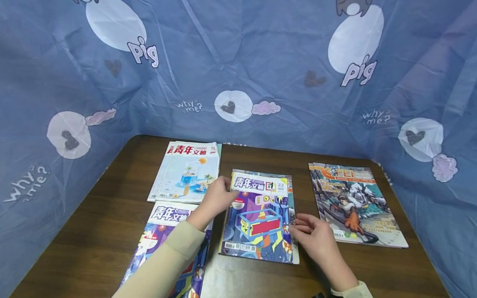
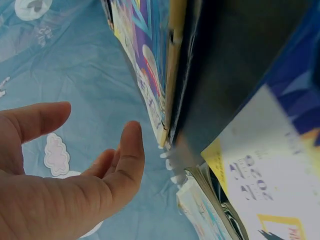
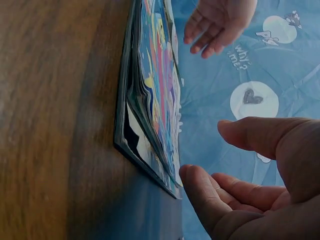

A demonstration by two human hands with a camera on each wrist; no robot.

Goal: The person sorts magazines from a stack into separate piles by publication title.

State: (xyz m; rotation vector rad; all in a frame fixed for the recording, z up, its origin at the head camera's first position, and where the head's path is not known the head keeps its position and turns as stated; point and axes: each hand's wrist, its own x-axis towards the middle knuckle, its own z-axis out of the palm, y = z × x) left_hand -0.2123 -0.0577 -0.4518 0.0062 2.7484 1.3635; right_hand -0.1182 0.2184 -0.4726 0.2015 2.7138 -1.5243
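In the head view, a purple-and-blue magazine [image 1: 259,225] with a white title band lies in the middle of the table, on top of another magazine whose edge peeks out at the top right. My left hand [image 1: 217,198] is at its upper left edge, and my right hand [image 1: 316,236] is beside its right edge. In the left wrist view, the left hand [image 2: 75,185] has its thumb and fingers apart with nothing between them. Likewise, the right hand [image 3: 270,185] in the right wrist view holds nothing; its fingertips are close to the pile's corner.
A similar purple magazine [image 1: 152,244] lies at the front left, partly under my left sleeve. Behind it are overlapping pale magazines [image 1: 189,176] with red titles. Overlapping comic-style magazines [image 1: 357,207] lie at the right. A blue printed cloth [image 1: 238,62] hangs around the brown table [image 1: 100,211].
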